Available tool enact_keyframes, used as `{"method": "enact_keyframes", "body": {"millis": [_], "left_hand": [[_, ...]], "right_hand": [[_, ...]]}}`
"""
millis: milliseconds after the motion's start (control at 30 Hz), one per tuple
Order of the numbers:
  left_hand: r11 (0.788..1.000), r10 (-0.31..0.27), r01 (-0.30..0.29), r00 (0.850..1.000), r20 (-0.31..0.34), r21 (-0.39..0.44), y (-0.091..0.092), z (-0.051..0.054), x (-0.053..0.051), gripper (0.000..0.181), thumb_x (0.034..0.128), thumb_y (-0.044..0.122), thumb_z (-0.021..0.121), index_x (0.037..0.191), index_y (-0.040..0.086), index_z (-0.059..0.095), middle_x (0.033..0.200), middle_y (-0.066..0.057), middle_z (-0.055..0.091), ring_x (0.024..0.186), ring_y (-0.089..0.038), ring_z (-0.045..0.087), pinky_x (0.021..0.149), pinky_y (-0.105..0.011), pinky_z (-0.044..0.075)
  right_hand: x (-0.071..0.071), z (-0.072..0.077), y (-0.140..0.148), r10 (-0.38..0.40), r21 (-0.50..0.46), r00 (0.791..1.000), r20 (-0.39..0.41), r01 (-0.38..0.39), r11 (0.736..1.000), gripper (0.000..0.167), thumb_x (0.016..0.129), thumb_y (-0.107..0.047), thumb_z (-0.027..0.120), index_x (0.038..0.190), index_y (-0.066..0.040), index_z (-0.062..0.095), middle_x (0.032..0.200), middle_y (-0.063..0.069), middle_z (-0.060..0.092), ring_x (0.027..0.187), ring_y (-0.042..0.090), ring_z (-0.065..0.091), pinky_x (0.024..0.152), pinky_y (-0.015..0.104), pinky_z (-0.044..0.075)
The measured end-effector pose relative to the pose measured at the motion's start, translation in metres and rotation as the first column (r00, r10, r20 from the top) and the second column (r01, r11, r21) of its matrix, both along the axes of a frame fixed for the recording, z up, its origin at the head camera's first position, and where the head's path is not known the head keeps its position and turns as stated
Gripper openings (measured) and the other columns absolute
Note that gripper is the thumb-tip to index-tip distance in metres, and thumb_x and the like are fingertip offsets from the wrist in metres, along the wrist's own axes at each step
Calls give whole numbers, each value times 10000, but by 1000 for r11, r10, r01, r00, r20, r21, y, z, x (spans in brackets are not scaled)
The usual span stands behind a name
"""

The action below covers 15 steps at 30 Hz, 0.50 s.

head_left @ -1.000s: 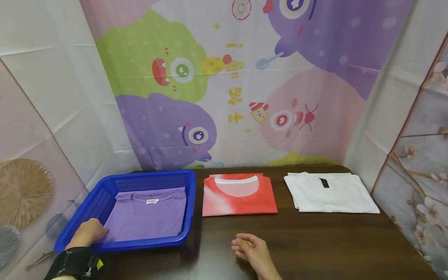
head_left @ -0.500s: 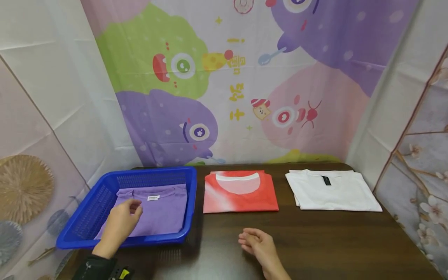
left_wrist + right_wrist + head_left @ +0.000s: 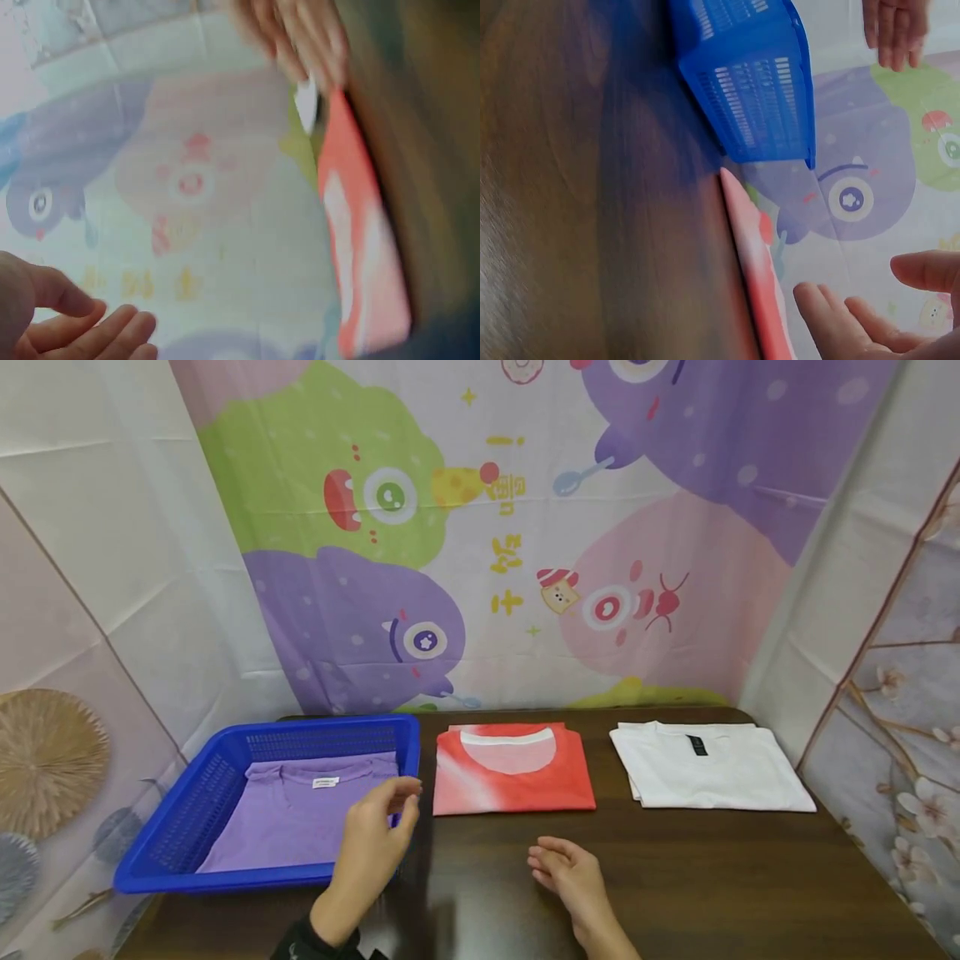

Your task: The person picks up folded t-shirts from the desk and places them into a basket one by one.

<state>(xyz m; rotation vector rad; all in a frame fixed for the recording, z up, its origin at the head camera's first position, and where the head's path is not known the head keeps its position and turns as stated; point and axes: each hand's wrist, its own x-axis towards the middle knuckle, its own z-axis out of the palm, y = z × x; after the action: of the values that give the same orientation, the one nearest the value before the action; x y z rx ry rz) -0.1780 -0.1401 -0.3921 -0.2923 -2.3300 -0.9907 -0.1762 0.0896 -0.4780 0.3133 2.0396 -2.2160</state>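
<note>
A folded purple shirt (image 3: pixel 300 822) lies in a blue plastic basket (image 3: pixel 247 882) on the left of the table. Over the basket's right side hovers my left hand (image 3: pixel 375 827), its fingers loosely bent and nothing held. My right hand (image 3: pixel 573 877) is above the table, relaxed, with nothing in it. Just beyond the hands lies a folded red and pink shirt (image 3: pixel 517 781), neck side away from me. Farther right is a folded white shirt (image 3: pixel 712 772) with a dark label. In the right wrist view the red shirt (image 3: pixel 761 277) lies flat beside the basket (image 3: pixel 750 112).
The dark wooden table (image 3: pixel 712 877) stretches across the front. A curtain (image 3: pixel 510 652) with cartoon figures hangs right behind it. Patterned cloth walls (image 3: pixel 892 735) close off both sides.
My left hand has left the basket's left front corner, risen, and swung right across the purple shirt. The right hand has drifted slightly right. The shirts and basket stay in place.
</note>
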Motion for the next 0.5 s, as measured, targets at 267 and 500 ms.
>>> {"method": "enact_keyframes", "body": {"millis": [267,500], "left_hand": [[963,-146,108,979,143,246,59,-53,-4,208,814,-94,605,1008,-42,659,938,-154,728,858,-246,708,757,-265,574],[778,-170,-174,867,469,604,66,-92,-30,358,896,-6,545,1223,-148,511,1197,-334,600,1057,-365,639,820,-327,557]], "right_hand": [[-17,-1,20,-77,-4,996,43,77,997,458,957,-89,519,1324,170,431,1172,277,645,980,156,678,799,230,575],[-35,-13,38,-132,-160,976,174,160,974,515,980,-82,437,1400,188,308,1402,383,409,1184,305,586,989,348,517]]}}
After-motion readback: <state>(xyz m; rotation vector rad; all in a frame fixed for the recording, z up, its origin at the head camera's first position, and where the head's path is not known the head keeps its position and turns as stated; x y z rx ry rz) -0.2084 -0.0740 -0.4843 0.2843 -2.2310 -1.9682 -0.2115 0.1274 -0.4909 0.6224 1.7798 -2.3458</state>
